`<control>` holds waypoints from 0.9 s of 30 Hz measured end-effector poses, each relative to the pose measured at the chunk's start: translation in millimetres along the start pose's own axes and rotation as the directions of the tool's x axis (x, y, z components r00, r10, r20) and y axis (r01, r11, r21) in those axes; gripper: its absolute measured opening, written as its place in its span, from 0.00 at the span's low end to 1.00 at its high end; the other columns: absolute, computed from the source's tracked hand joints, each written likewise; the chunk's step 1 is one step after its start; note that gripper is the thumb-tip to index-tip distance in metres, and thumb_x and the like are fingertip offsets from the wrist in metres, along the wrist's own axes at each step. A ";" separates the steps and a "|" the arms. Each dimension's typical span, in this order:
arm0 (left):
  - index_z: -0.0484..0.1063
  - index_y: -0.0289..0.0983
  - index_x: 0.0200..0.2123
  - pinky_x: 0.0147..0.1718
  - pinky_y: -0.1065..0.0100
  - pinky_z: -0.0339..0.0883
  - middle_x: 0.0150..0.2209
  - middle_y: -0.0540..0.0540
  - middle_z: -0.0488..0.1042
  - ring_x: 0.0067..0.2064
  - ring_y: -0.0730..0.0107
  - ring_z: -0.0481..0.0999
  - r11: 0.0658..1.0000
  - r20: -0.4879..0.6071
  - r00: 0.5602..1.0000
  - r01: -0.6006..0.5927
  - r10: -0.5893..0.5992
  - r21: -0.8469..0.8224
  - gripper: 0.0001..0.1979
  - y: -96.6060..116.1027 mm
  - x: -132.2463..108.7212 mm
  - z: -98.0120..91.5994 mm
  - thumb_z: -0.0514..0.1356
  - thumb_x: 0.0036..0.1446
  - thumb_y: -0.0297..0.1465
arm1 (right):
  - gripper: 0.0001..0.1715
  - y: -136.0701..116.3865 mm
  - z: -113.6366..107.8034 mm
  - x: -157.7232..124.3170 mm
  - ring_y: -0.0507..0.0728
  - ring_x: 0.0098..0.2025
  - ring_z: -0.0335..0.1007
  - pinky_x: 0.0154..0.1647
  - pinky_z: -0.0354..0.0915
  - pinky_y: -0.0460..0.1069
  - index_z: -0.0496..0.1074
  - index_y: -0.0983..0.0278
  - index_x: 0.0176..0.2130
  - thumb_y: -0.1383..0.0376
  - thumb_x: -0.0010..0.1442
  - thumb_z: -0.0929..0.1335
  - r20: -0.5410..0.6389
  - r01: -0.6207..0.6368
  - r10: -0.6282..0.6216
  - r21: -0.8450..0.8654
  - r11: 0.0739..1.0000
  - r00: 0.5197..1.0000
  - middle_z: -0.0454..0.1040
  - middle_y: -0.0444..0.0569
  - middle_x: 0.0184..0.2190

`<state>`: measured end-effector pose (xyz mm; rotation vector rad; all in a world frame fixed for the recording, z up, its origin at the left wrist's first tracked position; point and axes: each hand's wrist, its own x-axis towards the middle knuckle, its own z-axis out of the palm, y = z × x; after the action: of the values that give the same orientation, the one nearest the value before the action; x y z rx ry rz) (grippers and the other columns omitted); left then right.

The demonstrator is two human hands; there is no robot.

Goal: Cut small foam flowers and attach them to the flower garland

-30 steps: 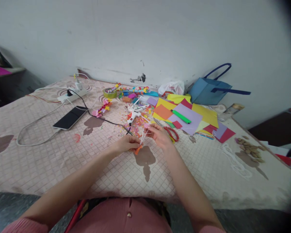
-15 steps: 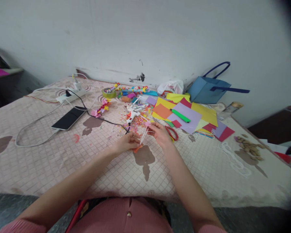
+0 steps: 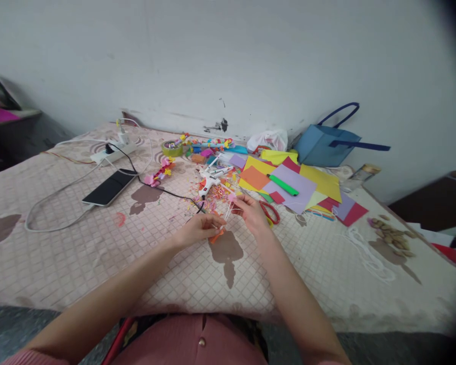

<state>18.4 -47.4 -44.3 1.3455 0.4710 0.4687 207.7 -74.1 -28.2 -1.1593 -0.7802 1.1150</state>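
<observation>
At the near edge sits a pink ribbed garment with a round button (image 3: pixel 201 342), and both bare forearms reach out over the quilted pink cloth with brown leaf prints (image 3: pixel 99 243). The left hand (image 3: pixel 196 230) is curled nearly closed, thumb and fingertips pinching the lower end of a thin white string (image 3: pixel 227 212), with a small orange paper scrap (image 3: pixel 216 236) at its fingertips. At two o'clock from it, the right hand (image 3: pixel 253 213) is pinched tight on the string's upper end, so the string runs between the two hands over the cloth's middle. Red-handled scissors (image 3: pixel 270 213) lie just at three o'clock of the right hand. At twelve o'clock a white glue gun (image 3: pixel 209 181) lies among paper clippings. At ten o'clock is a black phone (image 3: pixel 108 187), and beyond it a white power strip (image 3: pixel 112 153). At one o'clock spread coloured paper sheets (image 3: pixel 319 180) bearing a green marker (image 3: pixel 283 184), with a blue bag (image 3: pixel 325 144) by the wall. Any lettering is too small to read.
</observation>
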 end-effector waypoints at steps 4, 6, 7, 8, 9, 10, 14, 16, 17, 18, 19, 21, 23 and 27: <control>0.72 0.32 0.39 0.27 0.71 0.64 0.29 0.46 0.76 0.27 0.73 0.73 1.000 0.024 1.000 -0.012 0.011 0.009 0.18 -1.0 -1.0 0.4 0.67 0.46 0.37 | 0.16 -0.9 0.9 -0.6 0.48 0.24 0.66 0.28 0.63 0.45 0.71 0.63 0.24 0.58 0.39 0.76 -0.010 0.013 -0.013 -0.019 1.000 1.000 0.72 0.40 0.22; 0.73 0.32 0.39 0.28 0.71 0.64 0.30 0.45 0.76 0.28 0.73 0.73 1.000 0.031 0.999 -0.013 0.012 0.018 0.18 -2.0 -1.2 0.2 0.67 0.46 0.37 | 0.16 -1.5 1.8 -1.2 0.48 0.24 0.66 0.28 0.63 0.45 0.71 0.63 0.24 0.58 0.40 0.76 -0.013 0.020 -0.021 -0.028 0.999 1.000 0.71 0.40 0.22; 0.73 0.32 0.39 0.29 0.71 0.65 0.31 0.45 0.76 0.28 0.73 0.73 1.000 0.033 0.999 -0.012 0.011 0.022 0.19 -2.6 -1.3 -0.1 0.67 0.46 0.37 | 0.16 -1.8 2.3 -1.6 0.48 0.24 0.65 0.28 0.63 0.45 0.71 0.63 0.24 0.58 0.40 0.76 -0.016 0.024 -0.024 -0.032 0.999 1.000 0.71 0.40 0.22; 0.73 0.32 0.40 0.29 0.71 0.65 0.32 0.45 0.76 0.29 0.73 0.74 1.000 0.035 0.999 -0.011 0.011 0.026 0.19 -3.3 -1.2 -0.5 0.67 0.46 0.36 | 0.16 -2.1 2.8 -2.1 0.48 0.24 0.65 0.27 0.63 0.45 0.71 0.63 0.24 0.57 0.40 0.76 -0.020 0.027 -0.028 -0.036 0.999 0.999 0.71 0.40 0.22; 0.73 0.32 0.40 0.30 0.71 0.65 0.32 0.44 0.76 0.30 0.72 0.74 1.000 0.035 0.999 -0.010 0.009 0.029 0.19 -3.9 -1.2 -1.1 0.67 0.47 0.36 | 0.16 -2.3 3.3 -2.5 0.49 0.24 0.65 0.27 0.63 0.45 0.71 0.63 0.24 0.57 0.39 0.76 -0.024 0.031 -0.032 -0.041 0.999 0.999 0.71 0.40 0.22; 0.73 0.32 0.40 0.30 0.71 0.65 0.32 0.44 0.76 0.30 0.72 0.74 0.999 0.035 0.999 -0.010 0.008 0.030 0.19 -4.3 -1.0 -1.7 0.67 0.47 0.36 | 0.16 -2.4 3.7 -3.0 0.49 0.23 0.65 0.27 0.64 0.46 0.71 0.63 0.24 0.57 0.39 0.76 -0.029 0.034 -0.035 -0.045 0.998 0.999 0.70 0.40 0.22; 0.73 0.33 0.40 0.27 0.72 0.63 0.30 0.47 0.76 0.27 0.75 0.72 0.999 0.014 1.000 -0.019 0.018 0.027 0.18 -4.0 0.2 -4.6 0.66 0.48 0.37 | 0.16 -2.1 3.9 -3.6 0.50 0.25 0.66 0.27 0.64 0.46 0.70 0.63 0.24 0.57 0.40 0.75 -0.059 0.057 -0.061 -0.068 0.996 0.996 0.71 0.41 0.23; 0.73 0.34 0.40 0.25 0.74 0.61 0.28 0.48 0.75 0.25 0.76 0.71 0.999 -0.012 0.999 -0.031 0.032 0.024 0.17 -3.4 1.0 -6.0 0.65 0.49 0.38 | 0.15 -1.7 2.8 -3.0 0.51 0.28 0.67 0.28 0.63 0.46 0.70 0.63 0.25 0.57 0.40 0.75 -0.092 0.083 -0.090 -0.083 0.993 0.992 0.71 0.42 0.24; 0.73 0.34 0.40 0.25 0.74 0.60 0.27 0.49 0.74 0.25 0.76 0.71 0.999 -0.028 0.999 -0.037 0.038 0.023 0.17 -3.3 1.5 -6.6 0.65 0.49 0.38 | 0.15 -1.6 2.1 -2.7 0.52 0.29 0.67 0.28 0.63 0.46 0.70 0.63 0.25 0.57 0.40 0.75 -0.112 0.098 -0.107 -0.090 0.991 0.988 0.70 0.41 0.24; 0.73 0.34 0.40 0.25 0.74 0.60 0.27 0.49 0.74 0.25 0.77 0.71 0.999 -0.045 0.998 -0.042 0.043 0.022 0.16 -3.3 1.9 -7.1 0.65 0.49 0.38 | 0.15 -1.7 1.4 -2.4 0.52 0.30 0.67 0.29 0.63 0.46 0.70 0.63 0.25 0.57 0.40 0.75 -0.132 0.112 -0.124 -0.095 0.989 0.984 0.70 0.41 0.24; 0.73 0.34 0.39 0.25 0.74 0.60 0.27 0.49 0.75 0.25 0.77 0.71 0.999 -0.062 0.997 -0.044 0.046 0.022 0.16 -3.4 2.3 -7.5 0.65 0.49 0.38 | 0.15 -1.9 0.9 -2.3 0.52 0.30 0.67 0.29 0.64 0.46 0.70 0.63 0.25 0.57 0.41 0.75 -0.148 0.125 -0.139 -0.100 0.987 0.979 0.70 0.41 0.25; 0.73 0.34 0.39 0.26 0.74 0.61 0.29 0.48 0.75 0.26 0.75 0.72 0.999 -0.091 0.995 -0.046 0.048 0.024 0.18 -3.6 2.9 -8.2 0.67 0.47 0.37 | 0.14 -2.7 0.5 -2.9 0.52 0.31 0.66 0.30 0.64 0.46 0.70 0.62 0.25 0.58 0.41 0.75 -0.167 0.146 -0.162 -0.103 0.984 0.973 0.70 0.41 0.25; 0.74 0.34 0.39 0.29 0.72 0.63 0.30 0.47 0.76 0.29 0.73 0.73 0.998 -0.116 0.992 -0.050 0.053 0.030 0.19 -3.8 3.5 -8.9 0.68 0.45 0.37 | 0.14 -3.7 1.3 -4.8 0.52 0.31 0.66 0.29 0.64 0.46 0.70 0.62 0.25 0.58 0.42 0.74 -0.164 0.155 -0.171 -0.102 0.983 0.972 0.70 0.42 0.25; 0.75 0.33 0.39 0.35 0.70 0.65 0.35 0.44 0.77 0.34 0.70 0.74 0.996 -0.182 0.980 -0.067 0.076 0.057 0.16 -3.9 4.8 -11.3 0.66 0.47 0.36 | 0.14 -3.1 5.9 -10.6 0.52 0.29 0.66 0.27 0.63 0.46 0.71 0.63 0.25 0.58 0.41 0.75 -0.103 0.130 -0.140 -0.094 0.987 0.985 0.69 0.41 0.23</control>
<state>15.9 -36.2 -50.2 1.3772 0.5910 0.6478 199.9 -82.5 -23.0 -1.2117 -0.8160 0.9048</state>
